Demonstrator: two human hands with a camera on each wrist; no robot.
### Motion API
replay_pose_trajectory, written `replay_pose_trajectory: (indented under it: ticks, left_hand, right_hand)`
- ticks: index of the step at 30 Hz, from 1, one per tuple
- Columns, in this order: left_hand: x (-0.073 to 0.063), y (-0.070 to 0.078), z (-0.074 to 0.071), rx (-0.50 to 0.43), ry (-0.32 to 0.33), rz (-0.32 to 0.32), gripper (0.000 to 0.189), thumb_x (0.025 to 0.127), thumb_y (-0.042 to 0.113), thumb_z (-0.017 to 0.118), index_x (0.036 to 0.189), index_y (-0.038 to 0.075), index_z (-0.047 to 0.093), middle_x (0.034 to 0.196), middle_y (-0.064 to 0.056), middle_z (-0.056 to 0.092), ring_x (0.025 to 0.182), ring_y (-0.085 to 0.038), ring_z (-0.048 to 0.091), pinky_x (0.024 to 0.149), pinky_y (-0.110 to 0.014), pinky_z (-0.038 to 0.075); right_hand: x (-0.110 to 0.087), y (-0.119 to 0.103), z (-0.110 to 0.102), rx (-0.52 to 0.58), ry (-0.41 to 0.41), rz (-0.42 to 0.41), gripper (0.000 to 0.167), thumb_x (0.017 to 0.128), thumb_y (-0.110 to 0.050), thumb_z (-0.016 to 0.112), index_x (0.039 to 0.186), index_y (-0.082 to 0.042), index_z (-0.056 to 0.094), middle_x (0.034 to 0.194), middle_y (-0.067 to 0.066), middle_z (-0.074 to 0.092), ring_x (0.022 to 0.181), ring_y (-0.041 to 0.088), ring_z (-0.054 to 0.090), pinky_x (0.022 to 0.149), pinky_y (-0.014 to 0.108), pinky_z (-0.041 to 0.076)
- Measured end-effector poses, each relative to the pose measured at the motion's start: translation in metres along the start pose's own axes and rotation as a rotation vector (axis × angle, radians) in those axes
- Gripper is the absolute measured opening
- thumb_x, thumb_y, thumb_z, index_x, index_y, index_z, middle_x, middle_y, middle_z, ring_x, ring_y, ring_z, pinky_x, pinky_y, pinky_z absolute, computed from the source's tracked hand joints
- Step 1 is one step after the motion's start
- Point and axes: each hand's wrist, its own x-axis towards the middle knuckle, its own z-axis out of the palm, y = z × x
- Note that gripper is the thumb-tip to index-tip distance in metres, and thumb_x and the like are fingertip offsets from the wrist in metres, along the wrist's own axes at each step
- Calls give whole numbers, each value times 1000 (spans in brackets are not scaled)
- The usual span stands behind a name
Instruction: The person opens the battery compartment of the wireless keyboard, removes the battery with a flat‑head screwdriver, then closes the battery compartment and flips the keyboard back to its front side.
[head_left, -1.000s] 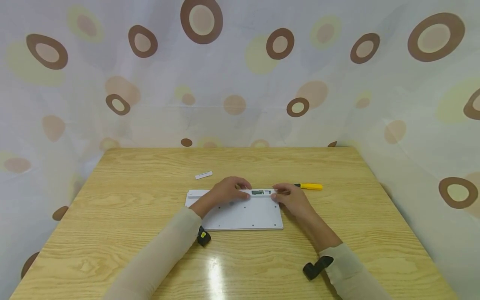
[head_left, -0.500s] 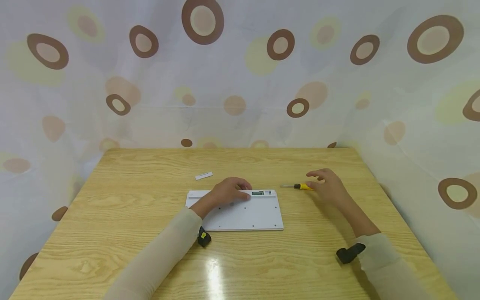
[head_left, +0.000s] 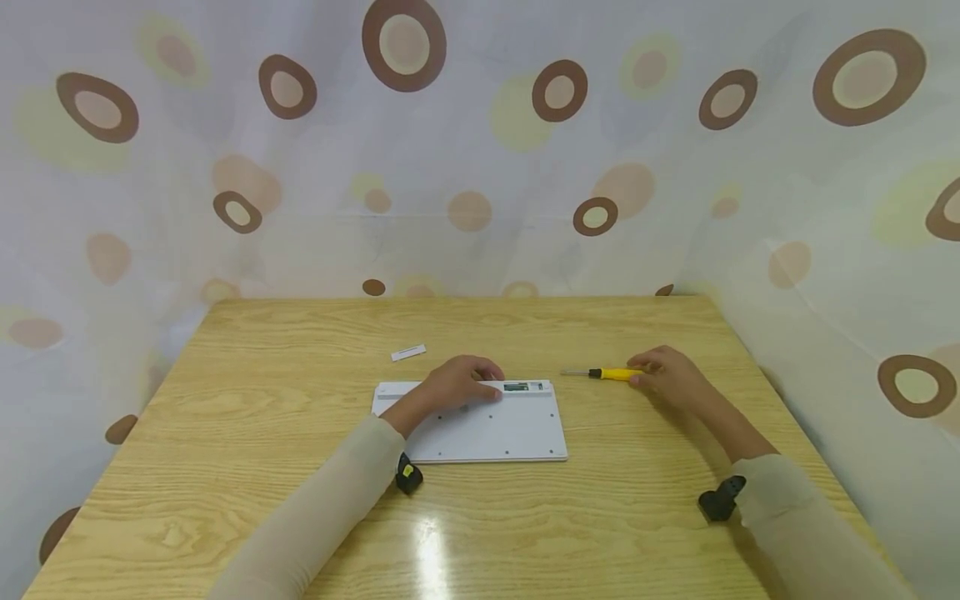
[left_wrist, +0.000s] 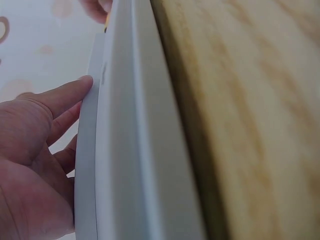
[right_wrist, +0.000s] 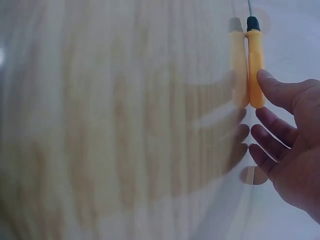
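Note:
A thin white keyboard [head_left: 517, 429] lies underside up on the table, small screws dotted over it. Its raised back bar has an uncovered compartment [head_left: 517, 387] with green inside. My left hand [head_left: 455, 383] grips that bar, thumb on top and fingers behind the edge; in the left wrist view the thumb [left_wrist: 75, 92] presses against the white side. To the right, my right hand [head_left: 670, 379] pinches the handle end of a yellow screwdriver [head_left: 617, 374] between thumb and index finger. In the right wrist view, the thumb lies on the handle [right_wrist: 255, 60] and the other fingers are loosely bent.
Behind the keyboard lies a small white strip-like cover [head_left: 408, 352]. The wooden table [head_left: 247, 400] ends at a patterned curtain [head_left: 465, 167] at the back and sides. The screwdriver's shaft points left, toward the keyboard's back right corner.
My right hand has left the keyboard's right corner, moved right to the screwdriver and closed finger and thumb on its handle. The left hand and keyboard have stayed in place.

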Motion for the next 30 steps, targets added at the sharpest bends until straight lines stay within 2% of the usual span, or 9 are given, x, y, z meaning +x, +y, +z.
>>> replay_pose_trajectory:
  ticks: [9,13,19,24,30]
  left_hand:
    - [1,-3,1,-7,-2,17,26,92,34,74,117,27,71,117,5,66,101,-14,59,87,-35,48]
    - [0,-3,1,-7,-3,13,27,92,35,74,117,27,71,117,5,66,101,-14,59,86,-35,48]
    - [0,-1,0,-5,-3,15,26,92,33,74,117,26,71,116,5,66,101,-14,59,86,-34,47]
    - [-1,0,-1,-7,-2,17,25,93,33,74,117,26,71,113,6,65,99,-14,58,83,-33,47]
    - [-1,-1,0,-9,-3,21,25,93,33,74,116,26,71,113,6,65,98,-14,58,83,-33,47]
  right_hand:
    - [5,9,5,-35,14,-57,28,93,-17,73,114,1,73,118,26,65,107,41,59,90,57,49]
    - [2,5,4,-6,8,0,29,94,-19,72,117,0,70,119,23,63,103,35,58,88,52,49]
    - [-5,-2,2,77,-4,98,33,97,-23,69,123,-2,65,125,22,61,106,33,57,86,41,50]
    - [-8,-4,1,174,0,115,32,97,-22,69,122,-3,64,117,19,62,95,26,55,75,29,51]
    - [-14,-2,2,225,13,103,37,96,-27,70,124,-4,64,120,16,63,96,20,56,76,24,51]
